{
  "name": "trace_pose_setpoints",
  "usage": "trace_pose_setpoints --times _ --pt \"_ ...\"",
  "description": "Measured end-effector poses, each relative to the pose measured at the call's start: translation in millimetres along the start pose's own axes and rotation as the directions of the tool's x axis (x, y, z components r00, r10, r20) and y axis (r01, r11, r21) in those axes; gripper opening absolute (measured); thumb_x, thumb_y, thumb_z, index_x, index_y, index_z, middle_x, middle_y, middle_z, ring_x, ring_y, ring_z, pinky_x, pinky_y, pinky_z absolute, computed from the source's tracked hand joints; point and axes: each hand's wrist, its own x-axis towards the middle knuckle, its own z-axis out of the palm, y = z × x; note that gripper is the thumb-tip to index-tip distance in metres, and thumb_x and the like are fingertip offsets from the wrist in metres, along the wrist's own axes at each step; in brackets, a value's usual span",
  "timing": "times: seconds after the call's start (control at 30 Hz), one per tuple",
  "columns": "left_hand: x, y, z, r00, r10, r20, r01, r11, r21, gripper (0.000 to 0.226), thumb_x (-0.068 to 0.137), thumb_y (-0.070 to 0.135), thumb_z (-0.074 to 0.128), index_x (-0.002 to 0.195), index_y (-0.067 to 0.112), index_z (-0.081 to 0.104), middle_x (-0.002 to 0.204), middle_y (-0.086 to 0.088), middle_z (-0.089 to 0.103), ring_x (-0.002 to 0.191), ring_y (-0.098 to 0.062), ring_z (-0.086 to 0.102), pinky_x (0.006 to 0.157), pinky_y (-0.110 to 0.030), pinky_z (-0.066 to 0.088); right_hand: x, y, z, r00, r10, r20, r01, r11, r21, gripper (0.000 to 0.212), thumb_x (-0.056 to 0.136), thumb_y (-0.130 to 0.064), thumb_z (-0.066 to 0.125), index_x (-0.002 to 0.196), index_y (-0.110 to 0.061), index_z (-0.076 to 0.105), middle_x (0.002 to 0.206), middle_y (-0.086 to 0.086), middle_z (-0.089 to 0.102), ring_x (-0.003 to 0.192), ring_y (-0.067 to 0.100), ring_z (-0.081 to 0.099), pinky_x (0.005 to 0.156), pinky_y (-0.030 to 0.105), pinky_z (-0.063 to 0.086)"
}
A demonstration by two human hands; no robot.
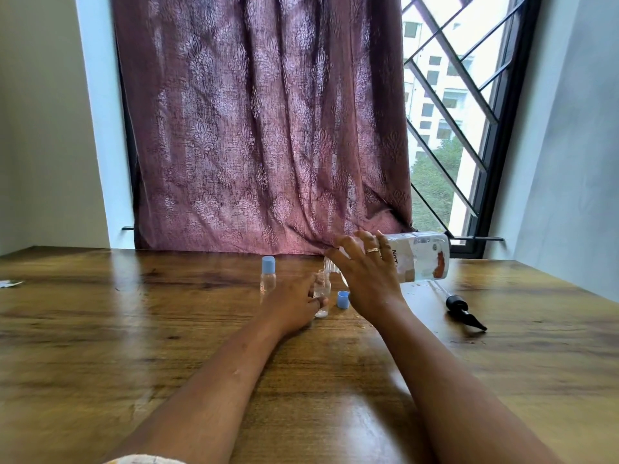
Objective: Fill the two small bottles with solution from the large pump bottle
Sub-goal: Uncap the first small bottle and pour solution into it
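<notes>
Pouring underway: right hand (365,272) grips tilted large bottle (418,256) over open small bottle (322,293) steadied by left hand (294,303) fingers; capped bottle (268,279) looks done.

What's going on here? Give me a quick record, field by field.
right hand: tips large bottle over the open small bottle
left hand: steadies the open small bottle
capped small bottle: upright, left of it
loose blue cap: on wooden table
black pump head: lying on the table, right
</notes>
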Motion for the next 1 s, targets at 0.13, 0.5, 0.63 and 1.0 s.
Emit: trace_pose_setpoints --times 0.13,0.5,0.63,1.0 --pt "-0.9 0.4 -0.3 1.000 0.000 -0.002 0.000 1.000 0.006 0.045 0.088 0.039 0.056 0.129 0.025 0.045 0.122 0.001 0.061 0.108 -0.018 0.058 0.094 -0.042 0.045 -0.4 0.0 0.0 1.000 0.000 0.000 0.000 1.000 -0.003 0.079 0.065 0.003 0.061 0.131 -0.033 0.037 0.145 -0.006 0.029 0.139 0.030 0.016 0.115 0.048 0.000" --pt "-1.5 2.2 -1.4 1.000 0.002 0.002 -0.002 1.000 -0.002 0.040 0.089 0.036 0.056 0.126 0.025 0.046 0.121 -0.001 0.062 0.108 -0.020 0.058 0.094 -0.043 0.045 -0.8 -0.2 -2.9 1.000 0.002 -0.007 -0.002 1.000 -0.003 0.072 0.070 0.001 0.059 0.131 -0.032 0.039 0.145 -0.007 0.032 0.139 0.030 0.019 0.116 0.048 0.000" --pt "-2.1 1.6 -1.4 1.000 0.006 0.005 -0.006 1.000 -0.011 0.038 0.088 0.038 0.057 0.123 0.025 0.047 0.123 -0.001 0.061 0.109 -0.020 0.058 0.095 -0.043 0.045 -1.2 -0.8 -3.0 1.000 -0.002 -0.008 0.002 1.000 -0.021 0.067 0.075 -0.006 0.063 0.131 -0.034 0.038 0.144 -0.007 0.032 0.139 0.030 0.019 0.116 0.047 0.000" --pt "-2.1 2.3 -1.8 1.000 -0.006 0.015 0.006 1.000 -0.015 0.046 0.090 0.037 0.056 0.132 0.024 0.043 0.125 -0.002 0.060 0.112 -0.020 0.057 0.097 -0.043 0.044 -0.2 0.2 -3.1 1.000 0.002 0.012 -0.001 1.000 -0.004 0.076 0.070 0.002 0.060 0.133 -0.033 0.035 0.146 -0.006 0.027 0.140 0.030 0.015 0.116 0.048 -0.001"
